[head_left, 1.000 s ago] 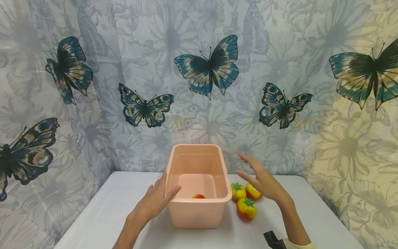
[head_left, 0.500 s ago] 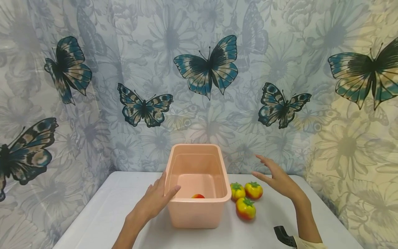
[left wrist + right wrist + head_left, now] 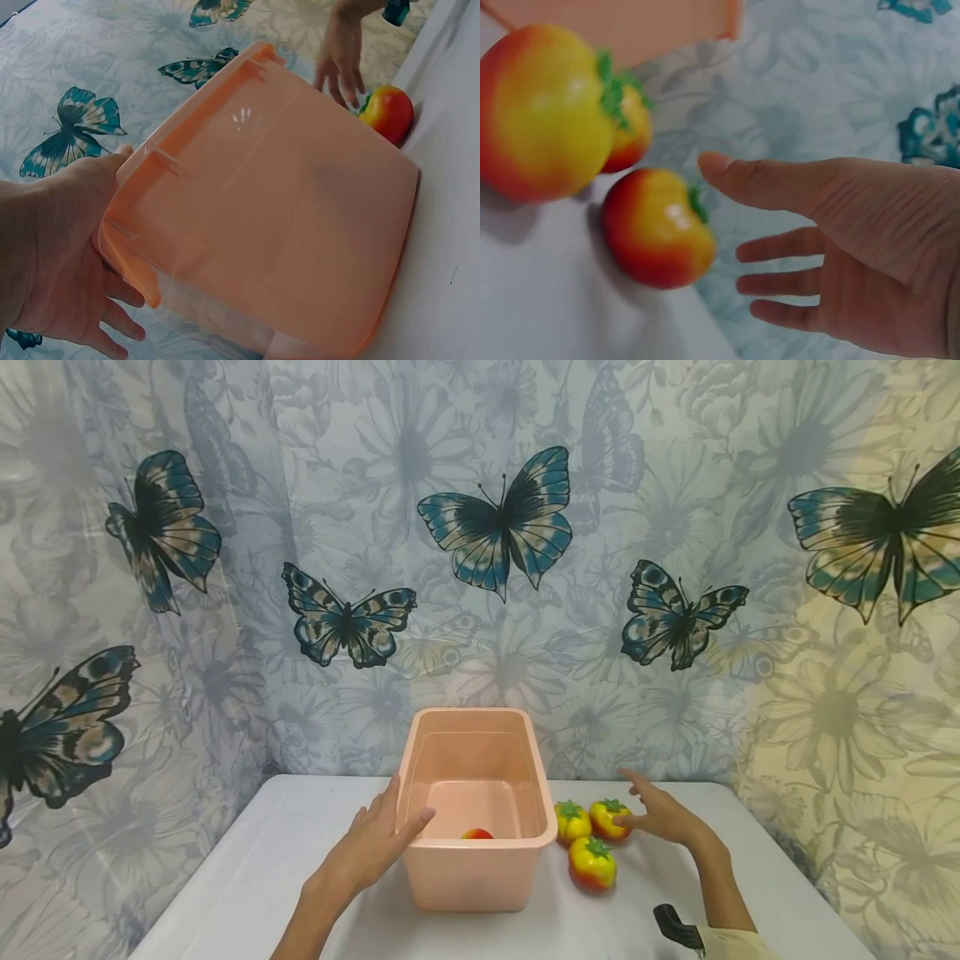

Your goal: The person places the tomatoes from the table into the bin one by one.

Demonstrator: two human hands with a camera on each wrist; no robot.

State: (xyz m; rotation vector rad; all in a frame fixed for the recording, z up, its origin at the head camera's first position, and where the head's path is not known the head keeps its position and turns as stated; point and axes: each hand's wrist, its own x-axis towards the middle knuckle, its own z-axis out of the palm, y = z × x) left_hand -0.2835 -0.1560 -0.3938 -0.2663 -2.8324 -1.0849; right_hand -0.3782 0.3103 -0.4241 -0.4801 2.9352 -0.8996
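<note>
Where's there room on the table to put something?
The white table is bare left of the left hand and right of the right hand. It's crowded between that hand and the pink bin: three yellow-red fruits bunch there.

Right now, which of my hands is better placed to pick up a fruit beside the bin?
Probably your right hand: it's open beside the rear right fruit, while your left hand rests across the bin, on its rim.
</note>
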